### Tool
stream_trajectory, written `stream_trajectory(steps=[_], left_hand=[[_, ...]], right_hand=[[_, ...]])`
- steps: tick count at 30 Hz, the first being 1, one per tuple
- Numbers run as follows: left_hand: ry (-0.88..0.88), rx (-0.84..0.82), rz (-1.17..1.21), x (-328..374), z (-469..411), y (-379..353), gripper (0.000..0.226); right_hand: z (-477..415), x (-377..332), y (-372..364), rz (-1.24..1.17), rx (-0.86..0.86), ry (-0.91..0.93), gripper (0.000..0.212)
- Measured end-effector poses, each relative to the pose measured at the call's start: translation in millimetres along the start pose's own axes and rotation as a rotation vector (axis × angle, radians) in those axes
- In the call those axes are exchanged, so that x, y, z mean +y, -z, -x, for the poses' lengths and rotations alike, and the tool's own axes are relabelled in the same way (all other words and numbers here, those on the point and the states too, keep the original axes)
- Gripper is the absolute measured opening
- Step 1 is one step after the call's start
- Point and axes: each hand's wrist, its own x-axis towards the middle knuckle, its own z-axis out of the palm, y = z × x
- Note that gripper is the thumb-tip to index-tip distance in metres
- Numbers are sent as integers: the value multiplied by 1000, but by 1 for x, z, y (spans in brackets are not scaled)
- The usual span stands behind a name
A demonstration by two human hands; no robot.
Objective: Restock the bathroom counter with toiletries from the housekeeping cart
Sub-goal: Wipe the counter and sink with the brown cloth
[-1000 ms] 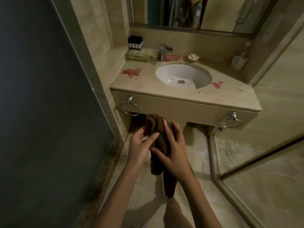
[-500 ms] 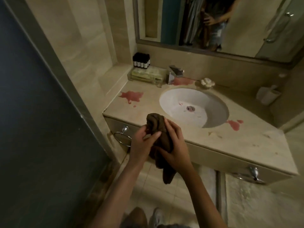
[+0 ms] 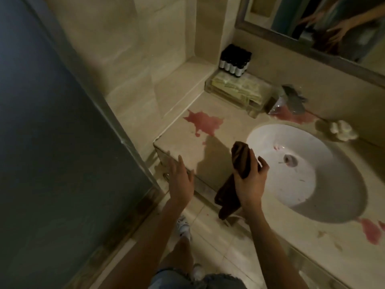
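The right hand (image 3: 252, 182) grips a bunched brown cloth (image 3: 241, 160) above the counter (image 3: 183, 147) edge, just beside the sink (image 3: 333, 195). The left hand (image 3: 181, 182) is spread flat, holding nothing, at the counter's front corner; whether it touches is unclear. Small dark toiletry bottles (image 3: 234, 61) stand in the counter's back corner.

small black bottles (image 3: 235, 59): upright, clustered, counter (image 3: 233, 131) back-left corner | clear tray (image 3: 255, 111): packets (image 3: 233, 86) inside, just beside bottles

no text can be read; the small bottles' (image 3: 233, 61) labels are too blurred.
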Motion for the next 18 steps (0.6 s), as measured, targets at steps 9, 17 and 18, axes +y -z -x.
stream_trajectory(steps=[9,17,18], left_hand=[[35,183,-20,-9,-123,-46,55],[-17,297,-46,-6,-129,-59,47],[21,265,-79,-7,-130,-61,47]], right_hand=[[-78,4,-74,286,36,-141,57],[-200,-21,-107,228,85,-41,52],[-215,-30,-114,235,48,-11,51]])
